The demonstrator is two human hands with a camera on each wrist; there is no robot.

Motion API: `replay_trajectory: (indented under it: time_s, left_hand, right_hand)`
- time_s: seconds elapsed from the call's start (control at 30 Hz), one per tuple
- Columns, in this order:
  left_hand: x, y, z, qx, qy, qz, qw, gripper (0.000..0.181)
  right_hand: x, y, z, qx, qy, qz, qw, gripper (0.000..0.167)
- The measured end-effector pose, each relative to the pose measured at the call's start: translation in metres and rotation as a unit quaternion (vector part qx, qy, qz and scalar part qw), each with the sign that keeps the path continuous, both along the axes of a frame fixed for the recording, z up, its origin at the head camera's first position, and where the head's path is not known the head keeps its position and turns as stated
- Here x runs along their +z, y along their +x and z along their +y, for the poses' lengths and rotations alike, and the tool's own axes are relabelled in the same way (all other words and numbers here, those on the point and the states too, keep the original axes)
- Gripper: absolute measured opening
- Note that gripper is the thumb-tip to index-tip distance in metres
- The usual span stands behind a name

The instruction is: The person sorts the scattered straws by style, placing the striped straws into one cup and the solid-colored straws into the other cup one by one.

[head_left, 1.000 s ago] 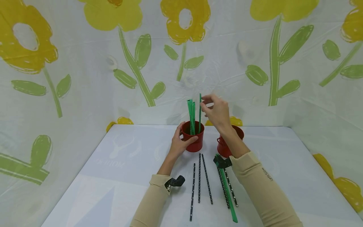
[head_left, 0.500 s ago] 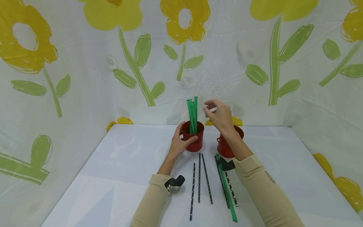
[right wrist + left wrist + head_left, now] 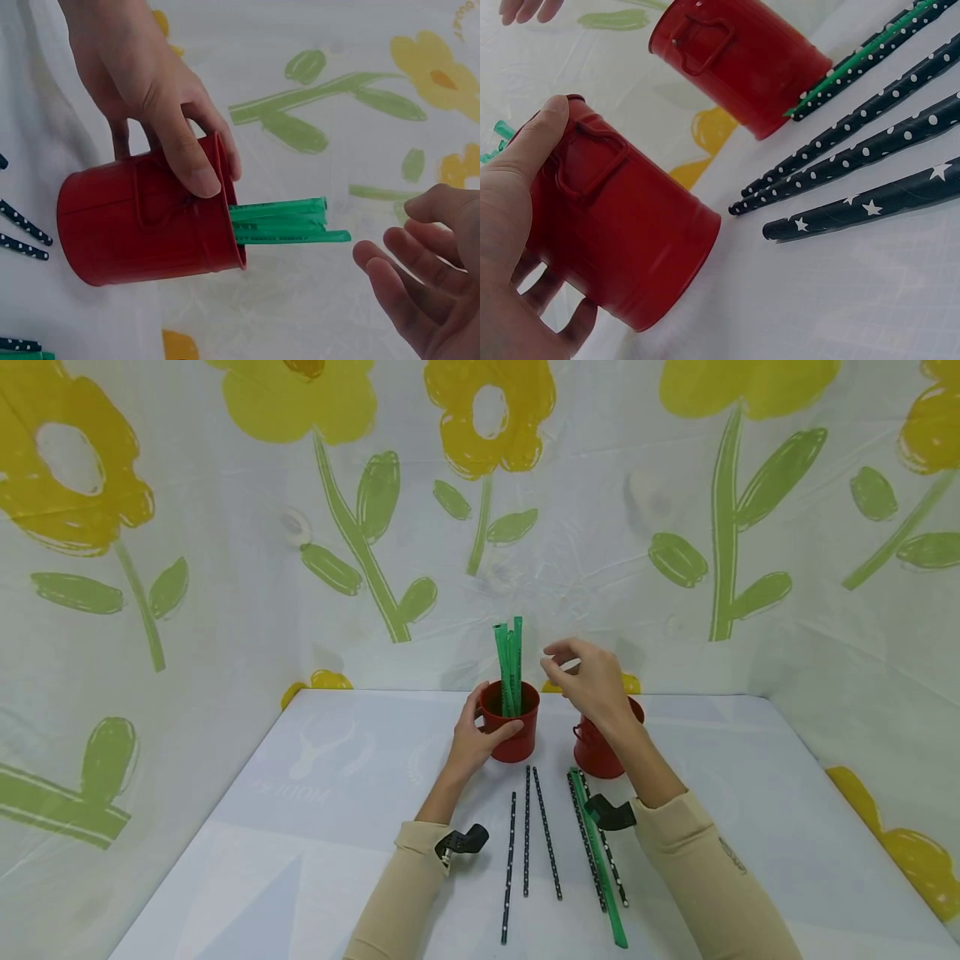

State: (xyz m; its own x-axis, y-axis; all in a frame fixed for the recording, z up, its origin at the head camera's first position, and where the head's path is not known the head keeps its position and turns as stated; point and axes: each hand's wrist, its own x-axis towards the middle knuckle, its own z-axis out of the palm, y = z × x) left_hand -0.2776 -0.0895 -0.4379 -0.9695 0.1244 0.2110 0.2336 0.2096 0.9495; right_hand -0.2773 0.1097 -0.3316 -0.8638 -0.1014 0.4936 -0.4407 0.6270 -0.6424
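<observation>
My left hand (image 3: 472,740) grips a small red metal bucket (image 3: 516,747) standing upright on the table, with the thumb near its rim and the fingers round its side. Several green wrapped straws (image 3: 281,221) stick up out of this bucket. To their right my right hand (image 3: 591,681) hangs in the air, fingers loosely bent and holding nothing; the right wrist view has it apart from the straw tips. A second red bucket (image 3: 739,64) stands to the right, partly hidden behind the right hand and forearm in the head view.
In front of the buckets lie black straws with white dots (image 3: 547,833) and one with white stars (image 3: 870,206). A green wrapped straw (image 3: 611,893) lies among the dotted ones at the right. A flower-printed sheet (image 3: 570,527) rises behind the white table (image 3: 337,860).
My right hand has let go of a green straw, which now leans with the others in the bucket, and has drawn back right and slightly down. The left hand has stayed put.
</observation>
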Motion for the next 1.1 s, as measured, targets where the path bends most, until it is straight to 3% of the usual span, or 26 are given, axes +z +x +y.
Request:
replay_trajectory:
  time_s: [0.43, 0.97, 1.1]
  left_hand:
    - [0.001, 0.000, 0.000, 0.002, -0.006, -0.001, 1.0000, 0.083]
    - [-0.002, -0.001, 0.000, -0.002, -0.004, 0.001, 1.0000, 0.082]
    - [-0.014, -0.010, 0.000, 0.001, 0.001, 0.001, 1.0000, 0.084]
  right_hand:
    - [-0.014, 0.023, 0.013, 0.006, 0.022, -0.033, 0.9992, 0.024]
    - [-0.046, 0.045, 0.025, 0.000, 0.055, -0.068, 0.9962, 0.023]
    - [-0.054, 0.049, 0.028, 0.000, 0.069, -0.075, 0.9949, 0.022]
